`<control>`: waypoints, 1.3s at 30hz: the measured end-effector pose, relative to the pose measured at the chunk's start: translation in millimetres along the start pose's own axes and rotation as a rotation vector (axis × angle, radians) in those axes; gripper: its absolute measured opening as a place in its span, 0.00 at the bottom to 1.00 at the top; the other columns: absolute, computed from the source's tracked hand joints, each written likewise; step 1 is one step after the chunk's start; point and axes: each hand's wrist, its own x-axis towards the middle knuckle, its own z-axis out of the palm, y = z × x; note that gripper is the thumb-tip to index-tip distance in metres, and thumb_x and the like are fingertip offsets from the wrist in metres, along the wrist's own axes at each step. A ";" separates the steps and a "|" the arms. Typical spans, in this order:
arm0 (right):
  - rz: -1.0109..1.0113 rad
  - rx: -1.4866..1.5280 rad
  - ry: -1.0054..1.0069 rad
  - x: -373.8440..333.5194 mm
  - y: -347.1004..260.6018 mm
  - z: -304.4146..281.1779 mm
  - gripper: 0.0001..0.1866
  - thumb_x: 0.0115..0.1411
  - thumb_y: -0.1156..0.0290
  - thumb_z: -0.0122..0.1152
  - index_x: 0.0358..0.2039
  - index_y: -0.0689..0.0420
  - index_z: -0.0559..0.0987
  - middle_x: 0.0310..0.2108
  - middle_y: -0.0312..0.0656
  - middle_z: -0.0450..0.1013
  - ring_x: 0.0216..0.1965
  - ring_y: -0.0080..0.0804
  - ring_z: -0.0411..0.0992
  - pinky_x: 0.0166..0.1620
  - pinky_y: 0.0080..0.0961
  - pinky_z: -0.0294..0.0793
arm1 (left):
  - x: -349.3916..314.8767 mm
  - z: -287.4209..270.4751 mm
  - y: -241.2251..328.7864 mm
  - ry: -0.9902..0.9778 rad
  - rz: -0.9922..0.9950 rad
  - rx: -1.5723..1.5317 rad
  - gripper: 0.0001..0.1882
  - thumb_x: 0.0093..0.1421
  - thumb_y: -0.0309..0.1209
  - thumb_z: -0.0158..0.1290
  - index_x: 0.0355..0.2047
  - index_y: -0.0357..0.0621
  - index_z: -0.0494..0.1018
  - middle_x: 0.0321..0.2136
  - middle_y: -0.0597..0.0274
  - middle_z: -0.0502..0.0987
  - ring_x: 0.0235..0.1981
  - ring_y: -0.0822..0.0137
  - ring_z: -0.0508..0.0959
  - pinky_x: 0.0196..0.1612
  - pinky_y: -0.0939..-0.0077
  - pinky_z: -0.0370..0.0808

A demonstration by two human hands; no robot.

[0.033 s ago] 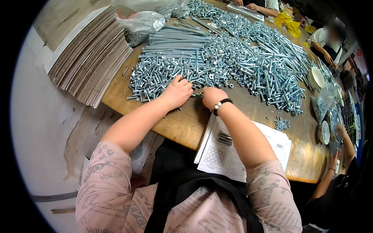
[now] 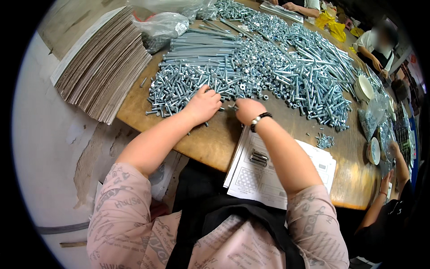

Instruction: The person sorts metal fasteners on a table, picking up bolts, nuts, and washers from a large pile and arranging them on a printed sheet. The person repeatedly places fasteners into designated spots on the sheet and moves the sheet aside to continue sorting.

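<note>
My left hand rests at the near edge of a heap of short silvery bolts. Its fingers are curled down among them, and what they grip is hidden. Just to the right, my right hand, with a beaded bracelet at the wrist, is closed in a pinch. A bolt sticks out from its fingertips toward the left hand. Below the right forearm, several bolts lie side by side on a stack of printed sheets.
Beyond my hands spread hex nuts, long rods and longer bolts. Stacked cardboard sheets stand at the left, beside a clear plastic bag. Bowls line the right side, where other people work. A small screw pile lies nearer.
My right hand has shifted slightly to the right and up, with the bolt still in its fingertips. The left hand has barely moved.
</note>
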 end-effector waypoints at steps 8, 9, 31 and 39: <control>0.087 0.519 0.243 -135.6 83.9 -33.8 0.12 0.50 0.67 0.58 0.33 0.61 0.74 0.27 0.48 0.73 0.29 0.42 0.71 0.33 0.31 0.69 | 38.6 -52.7 39.4 -0.007 -0.617 -0.901 0.12 0.55 0.32 0.51 0.39 0.41 0.70 0.35 0.56 0.75 0.37 0.56 0.74 0.41 0.68 0.70; 0.138 0.537 0.251 -153.1 88.7 -33.0 0.12 0.50 0.68 0.59 0.32 0.61 0.75 0.26 0.47 0.73 0.28 0.40 0.70 0.32 0.30 0.68 | 47.2 -56.2 51.8 0.005 -0.559 -0.983 0.13 0.55 0.32 0.50 0.40 0.40 0.70 0.35 0.54 0.75 0.36 0.54 0.74 0.39 0.68 0.70; -0.046 0.261 0.690 -225.8 71.8 17.7 0.09 0.42 0.75 0.62 0.28 0.55 0.77 0.21 0.40 0.67 0.24 0.39 0.66 0.29 0.31 0.67 | 72.5 -69.5 180.1 -0.303 0.012 -0.768 0.14 0.44 0.32 0.57 0.33 0.44 0.72 0.32 0.62 0.72 0.36 0.62 0.73 0.45 0.67 0.60; -0.193 0.239 0.566 -226.3 55.0 45.7 0.09 0.43 0.72 0.59 0.27 0.54 0.72 0.24 0.39 0.69 0.29 0.38 0.68 0.33 0.33 0.68 | 77.8 -71.6 169.6 -0.423 -0.041 -0.895 0.15 0.49 0.30 0.51 0.39 0.46 0.73 0.37 0.61 0.73 0.40 0.62 0.72 0.47 0.67 0.60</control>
